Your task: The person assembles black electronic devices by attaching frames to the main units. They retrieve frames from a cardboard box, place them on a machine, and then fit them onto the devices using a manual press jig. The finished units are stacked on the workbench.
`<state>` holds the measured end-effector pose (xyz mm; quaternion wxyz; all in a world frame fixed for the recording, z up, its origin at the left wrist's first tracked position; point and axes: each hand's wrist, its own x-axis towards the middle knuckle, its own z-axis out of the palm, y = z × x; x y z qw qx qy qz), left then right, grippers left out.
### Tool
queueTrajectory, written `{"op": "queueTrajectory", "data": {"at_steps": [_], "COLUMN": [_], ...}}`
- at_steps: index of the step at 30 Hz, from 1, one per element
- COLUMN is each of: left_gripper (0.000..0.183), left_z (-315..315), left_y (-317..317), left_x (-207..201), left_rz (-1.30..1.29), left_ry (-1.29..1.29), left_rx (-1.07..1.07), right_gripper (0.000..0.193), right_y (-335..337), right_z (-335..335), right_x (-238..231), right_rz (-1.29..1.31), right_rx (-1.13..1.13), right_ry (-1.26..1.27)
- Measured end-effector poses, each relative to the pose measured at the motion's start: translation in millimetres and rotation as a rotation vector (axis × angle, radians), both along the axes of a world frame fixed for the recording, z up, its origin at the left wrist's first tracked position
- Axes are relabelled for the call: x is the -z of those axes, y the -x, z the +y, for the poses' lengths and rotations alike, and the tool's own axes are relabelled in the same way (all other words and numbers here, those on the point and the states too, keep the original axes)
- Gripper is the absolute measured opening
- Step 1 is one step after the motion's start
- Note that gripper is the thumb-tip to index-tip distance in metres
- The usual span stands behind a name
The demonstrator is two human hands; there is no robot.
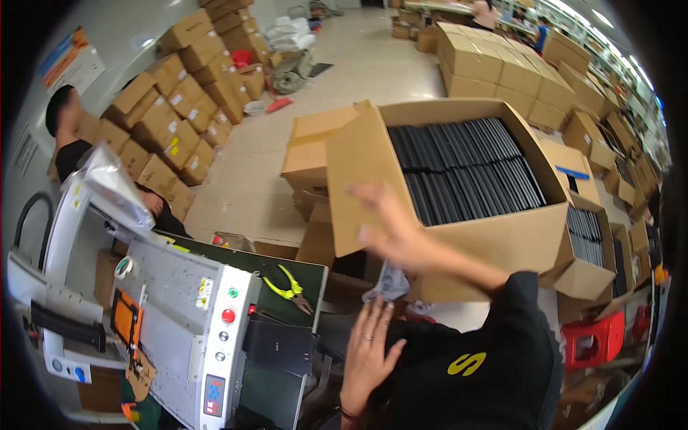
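My left hand (369,351) lies with its fingers stretched out against my dark clothing. Its fingertips reach the lower edge of a crumpled grey cloth (389,283). Blurred by motion, my right hand (387,222) extends leftward in front of the flap of a large open carton (494,233); its fingers look apart and I see nothing in them. Rows of thin black flat pieces (466,168) stand on edge inside this carton. On the green bench top (269,390) to my left are a flat black piece (279,346) and yellow-handled pliers (288,287).
A machine with a button panel (228,315) occupies the left side. Another person (72,147) is behind it. Stacked cartons (168,115) line the wall, and more cartons (502,61) stand at the far right. A red stool (593,340) stands at the right.
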<state>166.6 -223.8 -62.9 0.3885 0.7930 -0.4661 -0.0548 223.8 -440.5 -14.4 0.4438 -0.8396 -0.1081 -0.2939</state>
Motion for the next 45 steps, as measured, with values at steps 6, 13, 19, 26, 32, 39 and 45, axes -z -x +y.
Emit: {"op": "queueTrajectory", "data": {"at_steps": [6, 13, 19, 26, 32, 39, 45], "left_gripper": [0.035, 0.032, 0.031, 0.029, 0.031, 0.029, 0.029], "left_z": [48.6, 104.9, 96.2, 99.8, 100.7, 96.9, 101.0], "left_y": [-14.1, -12.3, -12.2, -11.8, -11.5, -13.2, -3.5], "left_x": [66.7, 124.9, 124.3, 123.9, 118.5, 115.2, 110.4], "left_rz": [-0.364, -0.385, -0.418, -0.4, -0.377, -0.339, -0.336], "left_ry": [0.515, 0.329, 0.377, 0.373, 0.377, 0.355, 0.358], "left_rx": [-0.844, -1.232, -1.282, -1.307, -1.343, -1.319, -1.413], "right_gripper": [0.031, 0.056, 0.068, 0.073, 0.06, 0.037, 0.032], "right_y": [-6.1, -82.5, -103.3, -101.3, -94.5, 78.2, 68.1], "right_z": [-247.9, -260.6, -271.4, -283.6, -322.0, -431.2, -438.6], "right_x": [33.6, 85.2, 96.0, 105.8, 108.4, 71.1, 80.8], "right_rz": [0.652, 0.821, 1.002, 0.92, 0.562, 1.105, 0.969], "right_rx": [0.681, 0.763, 0.711, 0.733, 1.109, 1.478, 1.499], "right_ry": [0.49, 0.57, 0.562, 0.371, 0.6, 0.133, 0.267]}}
